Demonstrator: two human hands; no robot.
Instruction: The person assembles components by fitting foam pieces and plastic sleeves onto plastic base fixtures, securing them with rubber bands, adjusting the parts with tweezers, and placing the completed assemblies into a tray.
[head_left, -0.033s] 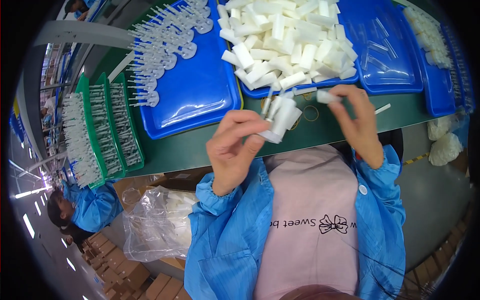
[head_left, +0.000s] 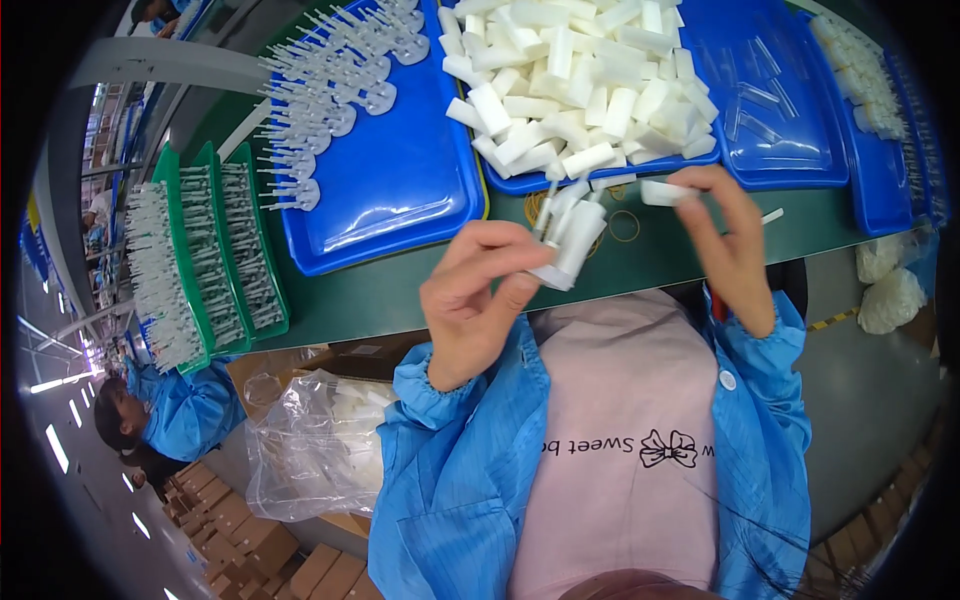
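My left hand (head_left: pixel 472 298) pinches the base of a clear plastic piece with upright prongs (head_left: pixel 546 216). White foam blocks (head_left: pixel 580 238) sit on some of its prongs, while others look bare. To the right, my right hand (head_left: pixel 738 240) holds a single loose white foam block (head_left: pixel 660 193) between thumb and fingers, apart from the pronged piece. A large heap of white foam blocks (head_left: pixel 570 90) fills the blue tray beyond my hands. Several similar pronged clear pieces (head_left: pixel 345 85) stand in rows in the blue tray (head_left: pixel 400 190) at the left.
Rubber bands (head_left: pixel 624 226) and a thin white stick (head_left: pixel 772 216) lie on the green table (head_left: pixel 370 297). Another blue tray (head_left: pixel 780 165) at the right holds clear strips. Green racks (head_left: pixel 245 260) full of pronged parts stand far left. Below is a plastic bag (head_left: pixel 320 450); a co-worker (head_left: pixel 180 415) sits beyond.
My right hand has shifted a little to the right with its foam block, away from the pronged piece. My left hand has moved slightly right, still gripping that piece.
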